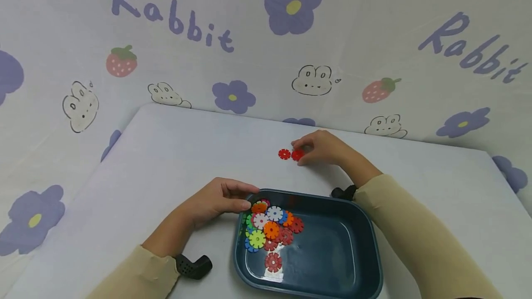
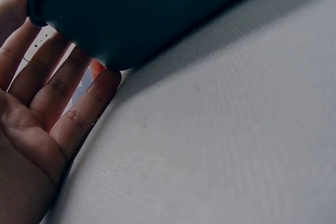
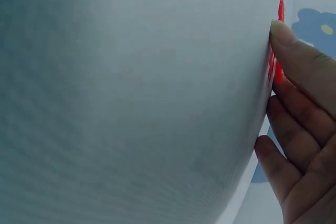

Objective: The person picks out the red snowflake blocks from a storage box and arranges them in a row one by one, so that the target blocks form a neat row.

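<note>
A dark blue plastic tray [image 1: 320, 243] stands on the table, with several notched plastic discs [image 1: 271, 230] in mixed colours heaped at its left end. My left hand [image 1: 216, 200] grips the tray's far left corner, thumb at the rim; in the left wrist view, the fingers [image 2: 84, 111] reach along the tray's outer wall. Beyond the tray, my right hand [image 1: 322, 148] pinches a red notched disc [image 1: 297, 155] at the table top, partly covered by the fingers. Just left of it a second red notched disc [image 1: 284, 154] lies flat.
The white table [image 1: 187, 146] ends at a patterned cloth [image 1: 199, 68] hanging behind it. Black wrist devices [image 1: 194, 266] sit at both cuffs; the right one is close to the tray's far rim.
</note>
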### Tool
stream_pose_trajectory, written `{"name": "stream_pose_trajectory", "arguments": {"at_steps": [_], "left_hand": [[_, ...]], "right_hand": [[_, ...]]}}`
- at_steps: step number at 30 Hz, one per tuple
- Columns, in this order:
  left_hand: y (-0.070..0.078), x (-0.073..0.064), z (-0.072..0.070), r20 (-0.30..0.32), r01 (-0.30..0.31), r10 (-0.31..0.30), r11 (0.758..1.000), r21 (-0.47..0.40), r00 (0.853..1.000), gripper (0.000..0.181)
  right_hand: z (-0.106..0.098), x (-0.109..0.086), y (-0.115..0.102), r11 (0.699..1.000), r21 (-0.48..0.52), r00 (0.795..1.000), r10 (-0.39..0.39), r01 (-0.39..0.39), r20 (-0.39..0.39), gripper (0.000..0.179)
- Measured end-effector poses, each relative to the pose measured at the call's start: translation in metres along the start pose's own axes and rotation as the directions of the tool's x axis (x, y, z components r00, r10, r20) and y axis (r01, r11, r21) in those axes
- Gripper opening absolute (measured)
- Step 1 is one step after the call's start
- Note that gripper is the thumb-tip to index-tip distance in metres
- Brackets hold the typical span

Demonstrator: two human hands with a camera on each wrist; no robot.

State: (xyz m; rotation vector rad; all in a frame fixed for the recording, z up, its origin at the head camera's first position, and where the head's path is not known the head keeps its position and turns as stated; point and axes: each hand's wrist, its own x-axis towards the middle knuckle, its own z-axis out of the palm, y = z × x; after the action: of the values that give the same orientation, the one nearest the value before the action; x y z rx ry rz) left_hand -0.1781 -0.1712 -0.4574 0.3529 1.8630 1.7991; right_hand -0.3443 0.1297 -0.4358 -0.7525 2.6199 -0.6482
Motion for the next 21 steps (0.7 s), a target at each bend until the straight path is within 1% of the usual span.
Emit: {"name": "stream_pose_trajectory", "arguments": {"at_steps": [9,12,14,17,19,21], "left_hand": [[0.001,-0.001,0.0,0.003,0.012,-0.012,1.0,-0.014,1.0,0.039],[0.0,-0.001,0.0,0.002,0.01,-0.01,1.0,-0.016,1.0,0.039],[-0.001,0.0,0.0,0.003,0.007,-0.007,1.0,-0.015,1.0,0.04],[-0.001,0.001,0.0,0.01,0.002,-0.001,1.0,-0.018,1.0,0.04],[-0.001,0.001,0.0,0.015,0.001,-0.001,1.0,-0.018,1.0,0.041],[0.001,0.002,-0.001,0.014,0.001,-0.001,1.0,-0.013,1.0,0.041]], "right_hand": [[0.001,-0.003,-0.006,1.0,-0.008,1.0,0.011,-0.011,0.012,0.041],[-0.005,-0.006,-0.007,0.999,-0.028,1.0,0.018,-0.018,0.022,0.044],[-0.014,-0.011,-0.007,0.999,-0.031,0.999,0.033,-0.032,0.024,0.045],[-0.037,-0.024,-0.009,0.998,-0.011,0.998,0.059,-0.058,0.016,0.044],[-0.054,-0.035,-0.014,0.998,0.013,0.998,0.055,-0.055,-0.015,0.042],[-0.069,-0.045,-0.023,0.999,0.039,0.997,0.034,-0.032,-0.062,0.042]]}}
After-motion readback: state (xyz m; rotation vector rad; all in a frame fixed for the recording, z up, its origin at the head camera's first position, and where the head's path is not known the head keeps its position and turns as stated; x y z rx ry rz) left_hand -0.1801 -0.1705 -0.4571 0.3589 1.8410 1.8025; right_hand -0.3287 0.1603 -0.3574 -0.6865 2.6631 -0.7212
